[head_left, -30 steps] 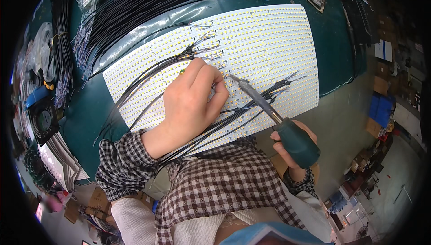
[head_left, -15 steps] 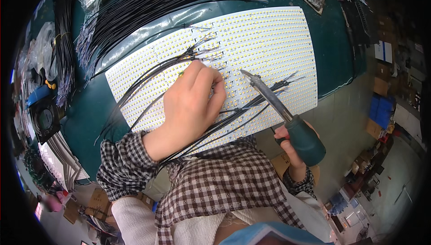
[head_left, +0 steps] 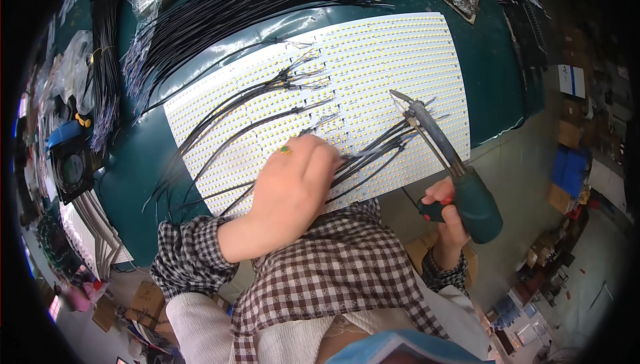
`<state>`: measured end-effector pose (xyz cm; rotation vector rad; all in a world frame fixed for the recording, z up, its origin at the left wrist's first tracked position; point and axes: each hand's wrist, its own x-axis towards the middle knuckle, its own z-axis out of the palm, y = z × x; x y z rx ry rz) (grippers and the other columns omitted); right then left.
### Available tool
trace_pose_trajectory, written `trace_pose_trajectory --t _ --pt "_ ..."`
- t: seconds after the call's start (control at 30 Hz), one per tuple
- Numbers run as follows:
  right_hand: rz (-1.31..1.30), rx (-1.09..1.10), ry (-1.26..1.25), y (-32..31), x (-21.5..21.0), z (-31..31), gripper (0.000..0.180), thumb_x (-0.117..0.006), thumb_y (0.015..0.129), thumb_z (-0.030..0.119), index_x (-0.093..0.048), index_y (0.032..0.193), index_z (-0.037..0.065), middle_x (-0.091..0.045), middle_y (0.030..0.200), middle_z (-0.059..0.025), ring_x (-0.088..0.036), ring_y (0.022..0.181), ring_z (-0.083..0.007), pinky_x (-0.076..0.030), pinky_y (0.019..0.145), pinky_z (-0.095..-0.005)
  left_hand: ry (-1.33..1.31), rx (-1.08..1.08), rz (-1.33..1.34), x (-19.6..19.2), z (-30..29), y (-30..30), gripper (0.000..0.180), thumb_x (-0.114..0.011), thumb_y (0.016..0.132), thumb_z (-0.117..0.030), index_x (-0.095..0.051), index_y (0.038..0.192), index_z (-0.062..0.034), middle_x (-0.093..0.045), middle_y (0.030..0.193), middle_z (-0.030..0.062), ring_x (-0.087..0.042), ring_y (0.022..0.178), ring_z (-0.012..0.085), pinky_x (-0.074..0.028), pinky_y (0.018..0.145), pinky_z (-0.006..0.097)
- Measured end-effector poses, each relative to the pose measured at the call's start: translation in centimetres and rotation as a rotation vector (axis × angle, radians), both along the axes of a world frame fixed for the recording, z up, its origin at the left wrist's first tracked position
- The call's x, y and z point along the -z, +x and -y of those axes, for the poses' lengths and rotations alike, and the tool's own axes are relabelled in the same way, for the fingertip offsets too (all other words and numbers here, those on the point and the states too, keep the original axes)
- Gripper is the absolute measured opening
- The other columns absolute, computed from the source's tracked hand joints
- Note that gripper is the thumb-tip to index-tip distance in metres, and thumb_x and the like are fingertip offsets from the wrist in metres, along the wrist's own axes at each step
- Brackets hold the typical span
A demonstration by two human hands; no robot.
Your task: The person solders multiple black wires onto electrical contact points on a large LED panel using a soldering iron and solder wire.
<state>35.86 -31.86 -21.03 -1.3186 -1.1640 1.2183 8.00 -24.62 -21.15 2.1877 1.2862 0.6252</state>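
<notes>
White board (head_left: 400, 51): flat on the green table (head_left: 120, 184), likely for support.
Black wires (head_left: 267, 87): laid across it.
Left hand (head_left: 297, 177): fingers narrowed near wires — cannot tell if gripping.
Right hand (head_left: 448, 214): holding the soldering iron (head_left: 479, 207) — tip high, presumably sparing the wires.

The location is an electronics assembly workshop. Indicators: a green worktop (head_left: 497, 84) carrying a white LED panel (head_left: 400, 57); a large bundle of black cables (head_left: 267, 11) with thin wire ends, top of frame; a soldering iron (head_left: 472, 191), right of centre; cardboard boxes (head_left: 145, 302), lower left.
</notes>
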Motion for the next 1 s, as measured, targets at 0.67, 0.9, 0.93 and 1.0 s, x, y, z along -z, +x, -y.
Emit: trace_pose_trajectory --t 0.67,0.9,0.93,1.0 --pt "-0.006 -0.059 -0.023 0.2 0.5 0.9 0.039 -0.067 0.095 0.03 -0.062 0.109 -0.007 -0.065 0.1 -0.0202 -0.067 0.089 -0.0266 -0.056 0.077 -0.0359 0.024 -0.128 -0.018 -1.3 -1.7 0.0 0.013 -0.07 0.089 -0.005 -0.058 0.095 -0.0059 -0.057 0.087 0.0113 -0.061 0.071 0.0297 -0.049 0.06 0.042" --pt "-0.005 0.013 -0.021 0.0 0.8 0.8 0.048 -0.085 0.085 0.03 -0.066 0.113 -0.005 -0.072 0.098 -0.0181 -0.072 0.082 -0.0226 -0.06 0.072 -0.0339 -0.037 -0.163 0.088 0.6 -2.4 -0.1 0.015 -0.071 0.085 -0.002 -0.059 0.095 -0.0048 -0.056 0.083 0.0116 -0.06 0.063 0.0313 -0.049 0.055 0.042" --pt "-0.001 0.015 -0.024 -0.1 0.7 0.8 0.048 -0.085 0.085 0.03 -0.066 0.113 -0.005 -0.072 0.098 -0.0181 -0.072 0.082 -0.0226 -0.06 0.072 -0.0339 -0.04 -0.166 0.158 0.7 -2.5 -0.1 0.016 -0.071 0.084 -0.001 -0.06 0.093 -0.0049 -0.056 0.083 0.0113 -0.06 0.063 0.0312 -0.049 0.055 0.041" --pt "-0.031 0.069 -0.052 -0.4 0.4 1.0 0.047 -0.085 0.085 0.027 -0.066 0.114 -0.006 -0.073 0.097 -0.0186 -0.072 0.081 -0.0225 -0.06 0.072 -0.0335 -0.024 -0.163 0.163 0.8 -2.9 -0.2 0.015 -0.072 0.082 0.0 -0.06 0.091 -0.0052 -0.056 0.083 0.0109 -0.06 0.064 0.0308 -0.049 0.055 0.041"
